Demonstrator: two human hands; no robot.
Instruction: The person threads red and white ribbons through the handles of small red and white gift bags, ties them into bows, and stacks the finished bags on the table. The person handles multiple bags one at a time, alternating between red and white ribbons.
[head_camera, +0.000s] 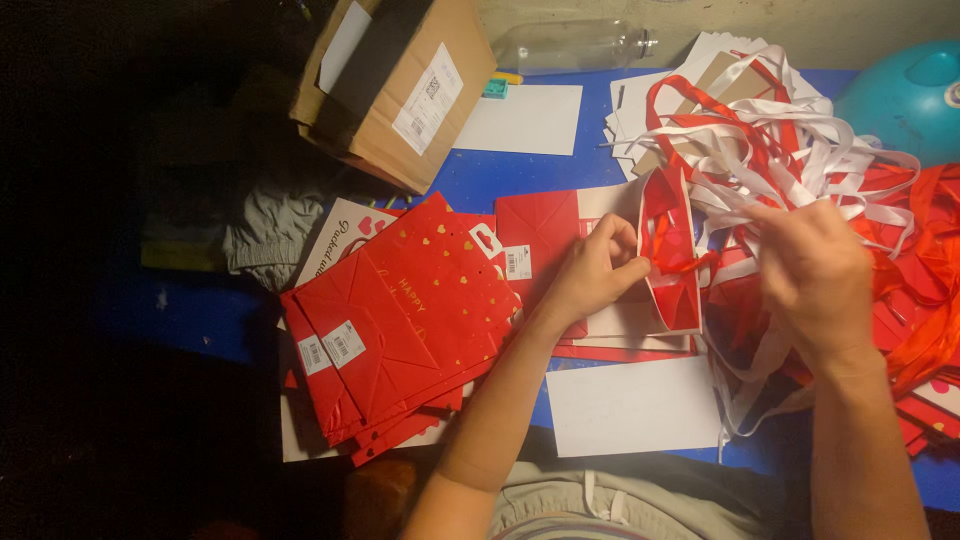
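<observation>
My left hand (597, 268) pinches a red ribbon handle (683, 264) at the mouth of an opened red gift bag (668, 250) standing on its side on the blue table (500, 175). My right hand (815, 272) is raised just right of that bag, fingers closed on white ribbon (760, 215) from a tangle of red and white ribbons (780, 140). A stack of flat red gift bags with gold hearts (400, 320) lies to the left of my left forearm.
A cardboard box (400, 85) sits at the back left, a clear plastic bottle (570, 45) behind it. White cards (520, 120) (630, 405) lie on the table. A teal round object (905, 95) is at the far right. Grey cloth (265, 230) lies left.
</observation>
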